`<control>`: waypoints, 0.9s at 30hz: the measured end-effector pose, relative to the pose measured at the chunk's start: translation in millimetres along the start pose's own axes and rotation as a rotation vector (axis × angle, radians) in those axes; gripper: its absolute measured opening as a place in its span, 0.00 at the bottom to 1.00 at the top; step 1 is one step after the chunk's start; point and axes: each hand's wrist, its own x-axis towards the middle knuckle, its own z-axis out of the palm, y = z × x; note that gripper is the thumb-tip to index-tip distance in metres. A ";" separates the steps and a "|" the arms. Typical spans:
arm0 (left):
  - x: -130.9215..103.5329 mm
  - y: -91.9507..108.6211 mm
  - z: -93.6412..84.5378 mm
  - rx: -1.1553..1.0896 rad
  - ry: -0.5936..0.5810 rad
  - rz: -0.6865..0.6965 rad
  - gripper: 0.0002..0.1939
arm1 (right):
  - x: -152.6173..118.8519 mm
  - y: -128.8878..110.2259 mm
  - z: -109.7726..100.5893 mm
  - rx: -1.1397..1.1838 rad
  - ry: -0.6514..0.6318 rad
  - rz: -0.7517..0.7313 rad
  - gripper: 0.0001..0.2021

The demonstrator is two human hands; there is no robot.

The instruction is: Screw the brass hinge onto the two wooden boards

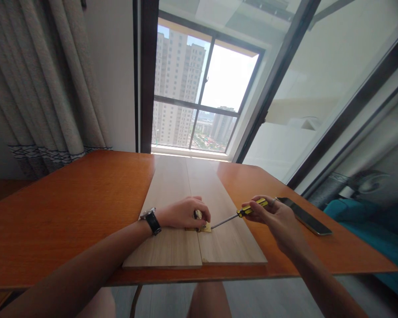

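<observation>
Lying across the seam between the left board (162,254) and the right board (232,247), a brass-coloured hinge (206,227) is set toward their near ends, on an orange-brown tabletop (86,207). By the left hand (185,213), its fingers curled downward, the hinge is partly covered and apparently steadied; whether anything small is pinched there cannot be told. By the right hand (280,221), the handle of a yellow-and-black screwdriver (243,212) is pinched between thumb and fingers, its shaft slanted low and its tip at the hinge's right edge. For good work, the shaft is probably best raised nearer upright, pressure applied straight down, the hinge held flat and square to the seam, and the left fingertips placed clear of any slip.
</observation>
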 end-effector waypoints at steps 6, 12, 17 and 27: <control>-0.6 -1.6 -1.3 0.006 0.019 0.003 0.05 | -2.0 1.5 -0.4 -0.005 -0.024 0.013 0.20; -0.4 -1.2 -1.3 -0.001 0.006 0.020 0.05 | 4.2 -4.1 -9.0 0.019 0.066 -0.034 0.20; -0.1 0.0 0.2 -0.004 -0.003 0.000 0.04 | 2.5 -22.7 -4.2 -0.054 0.052 -0.137 0.20; 0.4 -1.0 0.0 -0.021 -0.023 -0.017 0.03 | -4.5 -56.9 19.3 -0.324 -0.203 -0.343 0.20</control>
